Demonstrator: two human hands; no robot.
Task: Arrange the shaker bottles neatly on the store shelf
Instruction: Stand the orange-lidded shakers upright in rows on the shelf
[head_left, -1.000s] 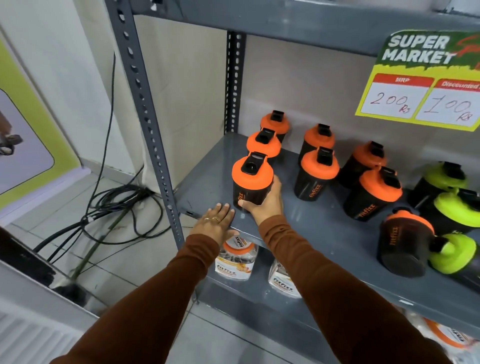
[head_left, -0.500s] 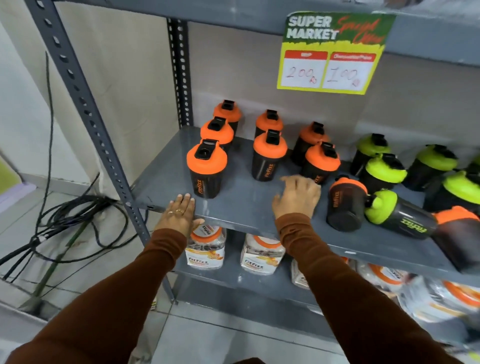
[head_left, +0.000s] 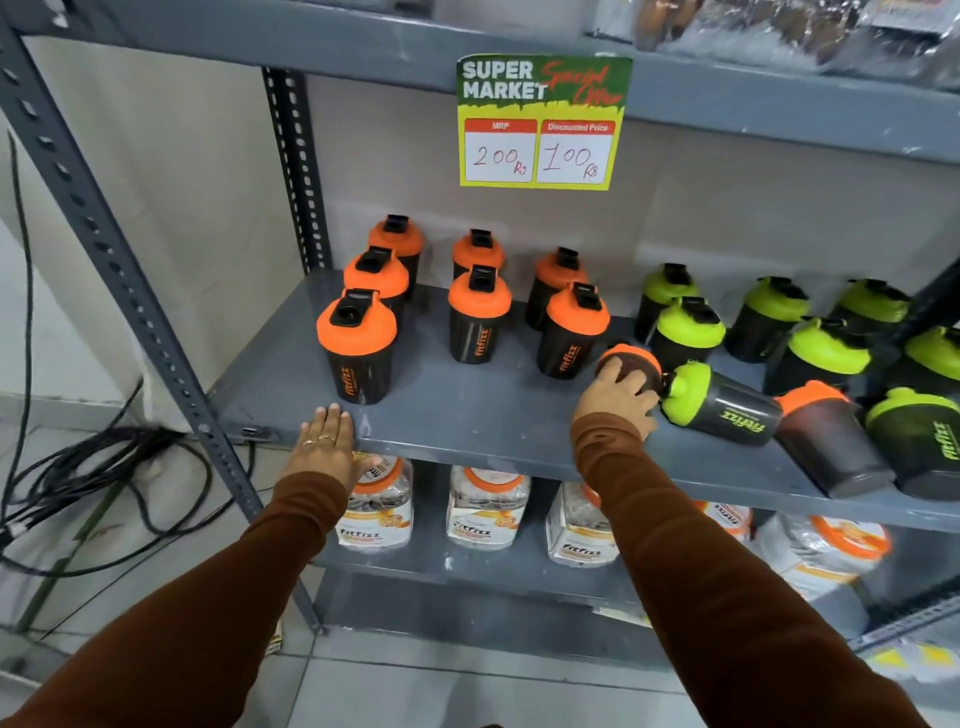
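Observation:
Several black shaker bottles with orange lids stand upright in rows on the left of the grey shelf (head_left: 467, 421); the nearest orange-lid bottle (head_left: 357, 347) is at the front left. Green-lid bottles (head_left: 688, 330) stand upright further right. An orange-lid bottle (head_left: 631, 364) lies on its side, and my right hand (head_left: 615, 402) is closed over its base. A green-lid bottle (head_left: 724, 405) lies lid-to-lid against it, and another orange-lid bottle (head_left: 826, 441) lies tipped beyond that. My left hand (head_left: 324, 441) rests flat on the shelf's front edge, fingers apart.
A price sign (head_left: 540, 122) hangs from the shelf above. Clear jars with orange lids (head_left: 376, 512) fill the shelf below. The slotted steel post (head_left: 119, 270) stands at the left, and black cables (head_left: 78, 467) lie on the floor beside it.
My right hand left the front-left orange bottle, crossed the shelf to the right and closed on the tipped orange-lid bottle. My view swung right. My left hand stayed on the shelf edge.

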